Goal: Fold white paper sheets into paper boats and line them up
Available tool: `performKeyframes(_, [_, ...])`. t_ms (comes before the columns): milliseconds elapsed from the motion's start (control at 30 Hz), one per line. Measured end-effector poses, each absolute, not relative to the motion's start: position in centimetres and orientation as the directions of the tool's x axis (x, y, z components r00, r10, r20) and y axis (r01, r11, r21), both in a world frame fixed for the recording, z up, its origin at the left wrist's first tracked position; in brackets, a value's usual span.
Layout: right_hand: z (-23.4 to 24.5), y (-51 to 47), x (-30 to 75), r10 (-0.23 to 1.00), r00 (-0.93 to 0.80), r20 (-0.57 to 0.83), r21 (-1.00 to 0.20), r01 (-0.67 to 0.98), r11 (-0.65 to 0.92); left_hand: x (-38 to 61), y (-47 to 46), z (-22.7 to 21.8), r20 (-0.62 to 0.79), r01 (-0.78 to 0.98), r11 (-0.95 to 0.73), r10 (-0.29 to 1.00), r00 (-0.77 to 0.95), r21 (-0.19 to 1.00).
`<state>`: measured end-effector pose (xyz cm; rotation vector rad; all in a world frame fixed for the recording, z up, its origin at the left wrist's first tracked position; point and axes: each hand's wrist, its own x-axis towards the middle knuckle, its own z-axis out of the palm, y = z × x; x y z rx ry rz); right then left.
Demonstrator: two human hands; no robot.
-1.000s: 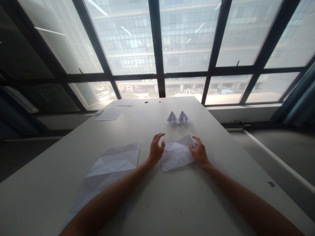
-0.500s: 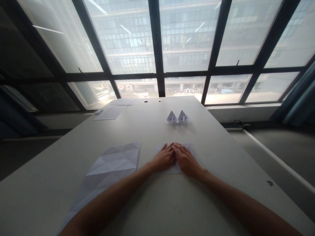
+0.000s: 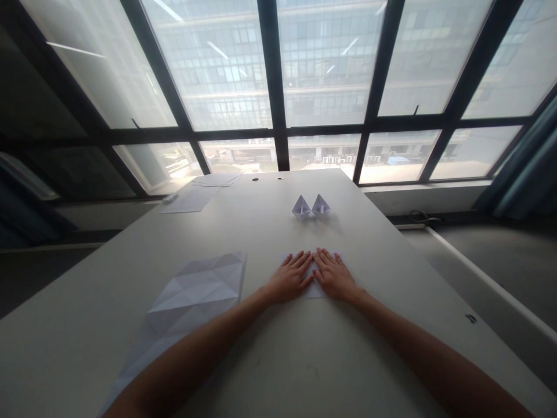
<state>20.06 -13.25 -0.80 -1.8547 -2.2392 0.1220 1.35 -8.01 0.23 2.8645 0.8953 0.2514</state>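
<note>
My left hand (image 3: 290, 278) and my right hand (image 3: 334, 276) lie flat side by side, fingers stretched out, pressing on a folded white paper (image 3: 312, 281) on the white table (image 3: 270, 232). Most of that paper is hidden under my palms; only its edges and a strip between the hands show. Beyond my fingertips sit two small folded paper boats (image 3: 311, 206), close together. A creased, unfolded white sheet (image 3: 198, 284) lies to the left of my left forearm.
More flat sheets of paper (image 3: 198, 194) rest at the table's far left corner. Large windows with dark frames (image 3: 278, 128) rise behind the far edge. The table's right edge (image 3: 430, 278) drops off to a grey floor.
A second ago my hands held the paper by its two sides, fingers curled. They came together over its middle and now lie flat on it; the paper looks smaller and flatter.
</note>
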Motion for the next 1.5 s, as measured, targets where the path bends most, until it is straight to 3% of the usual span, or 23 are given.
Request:
performKeyframes(133, [-1.1,-12.6,21.2,0.989,0.022,0.145,-0.164,0.987,0.002,1.3,-7.9,0.3,0.084,0.573,-0.81,0.584,0.807,0.128])
performKeyframes(267, [-1.4,-12.0,23.6,0.919,0.28,0.276,-0.139,0.958,-0.25,1.2,-7.8,0.5,0.061,0.583,-0.804,0.592,0.803,0.118])
performKeyframes(467, [-1.5,-11.2,27.1,0.858,0.422,0.294,-0.282,0.896,-0.344,1.1,-7.9,0.8,0.046,0.579,-0.808,0.586,0.809,0.112])
performKeyframes(700, [-1.6,-10.9,25.3,0.907,0.229,0.353,-0.476,0.879,-0.037,1.2,-7.8,0.5,0.071,0.575,-0.811,0.584,0.809,0.11])
performKeyframes(833, [-0.8,-11.4,24.6,0.874,0.213,0.437,-0.66,0.736,0.151,1.1,-7.8,0.6,0.08,0.57,-0.814,0.579,0.811,0.111])
performKeyframes(933, [0.0,-12.1,24.3,0.862,0.107,0.496,-0.704,0.63,0.327,1.1,-7.8,0.6,0.077,0.579,-0.809,0.587,0.806,0.105])
performKeyframes(1067, [0.8,-13.0,23.6,0.868,-0.115,0.484,-0.7,0.544,0.463,1.1,-7.6,0.2,0.086,0.595,-0.798,0.602,0.794,0.095])
performKeyframes(1200, [0.9,-13.2,23.0,0.878,-0.287,0.383,-0.603,0.642,0.473,1.1,-7.5,-0.2,0.101,0.604,-0.793,0.61,0.786,0.085])
performKeyframes(1500, [0.2,-13.6,21.0,0.912,-0.224,0.343,-0.371,0.86,0.351,1.4,-7.5,0.7,0.224,0.674,-0.727,0.684,0.694,0.132])
